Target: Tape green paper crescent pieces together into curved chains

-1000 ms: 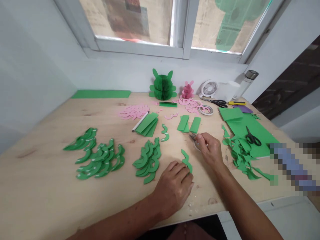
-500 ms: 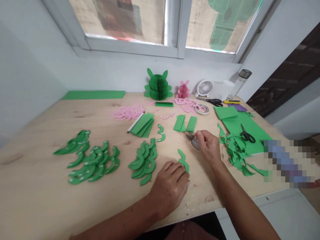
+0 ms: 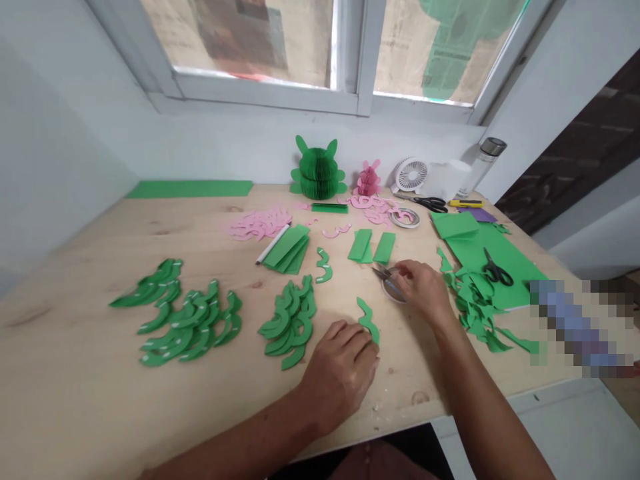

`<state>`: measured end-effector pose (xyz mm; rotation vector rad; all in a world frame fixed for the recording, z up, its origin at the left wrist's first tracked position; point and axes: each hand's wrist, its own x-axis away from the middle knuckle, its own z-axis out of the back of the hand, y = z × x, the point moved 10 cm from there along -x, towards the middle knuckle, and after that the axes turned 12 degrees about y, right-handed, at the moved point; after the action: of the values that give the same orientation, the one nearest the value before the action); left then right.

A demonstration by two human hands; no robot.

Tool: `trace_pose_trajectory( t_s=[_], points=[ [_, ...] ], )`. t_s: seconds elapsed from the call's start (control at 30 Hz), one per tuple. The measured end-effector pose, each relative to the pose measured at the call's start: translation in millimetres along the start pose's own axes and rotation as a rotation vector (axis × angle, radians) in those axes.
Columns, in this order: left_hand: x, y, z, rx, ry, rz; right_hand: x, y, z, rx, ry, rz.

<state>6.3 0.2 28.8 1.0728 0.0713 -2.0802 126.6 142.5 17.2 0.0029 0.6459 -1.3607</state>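
My left hand (image 3: 345, 363) rests on the wooden table, fingers together over the lower end of a wavy green paper strip (image 3: 367, 319). To its upper right, my right hand (image 3: 421, 287) is closed by a roll of tape (image 3: 393, 292) and small snips (image 3: 387, 277) with pointed blades; what its fingertips grip is hard to tell. Left of my left hand lies a pile of wavy green pieces (image 3: 290, 320), and a single wavy piece (image 3: 324, 265) lies above it. Folded green papers (image 3: 361, 245) are just beyond the snips.
More green pieces (image 3: 193, 320) are heaped at the left. Green scraps (image 3: 475, 300), black scissors (image 3: 496, 268) and a green sheet (image 3: 500, 250) lie at the right. Pink pieces (image 3: 263, 223), a green paper figure (image 3: 319, 173) and a white fan (image 3: 411, 175) are farther back.
My right hand has shifted slightly right, and its fingers have moved a little around the snips and tape. My left hand stays on the green strip.
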Motion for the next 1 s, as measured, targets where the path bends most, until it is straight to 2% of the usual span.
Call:
trace_pose_trajectory(
  t_s=[0.13, 0.23, 0.53, 0.67, 0.87, 1.0],
  points=[
    [0.2, -1.0, 0.2, -0.022, 0.000, -0.002, 6.6, -10.6, -11.1, 0.116, -0.141, 0.071],
    [0.0, -1.0, 0.0, -0.025, -0.006, -0.001, 9.9, -13.4, -15.3, 0.180, -0.197, 0.080],
    [-1.0, -0.9, -0.8, -0.025, -0.013, -0.009, 10.2, -14.1, -18.7, 0.174, -0.200, 0.069],
    [-2.3, -1.0, 1.7, -0.021, -0.006, -0.004, 3.2, -1.7, -9.2, -0.066, -0.087, -0.027],
    [-4.8, -4.1, 4.7, 0.011, 0.004, 0.026, -5.7, 36.0, 11.9, -0.586, 0.197, -0.340],
    [-6.8, -9.4, 5.8, 0.024, 0.022, 0.044, -4.5, 49.6, 15.3, -0.853, 0.312, -0.502]
  ],
)
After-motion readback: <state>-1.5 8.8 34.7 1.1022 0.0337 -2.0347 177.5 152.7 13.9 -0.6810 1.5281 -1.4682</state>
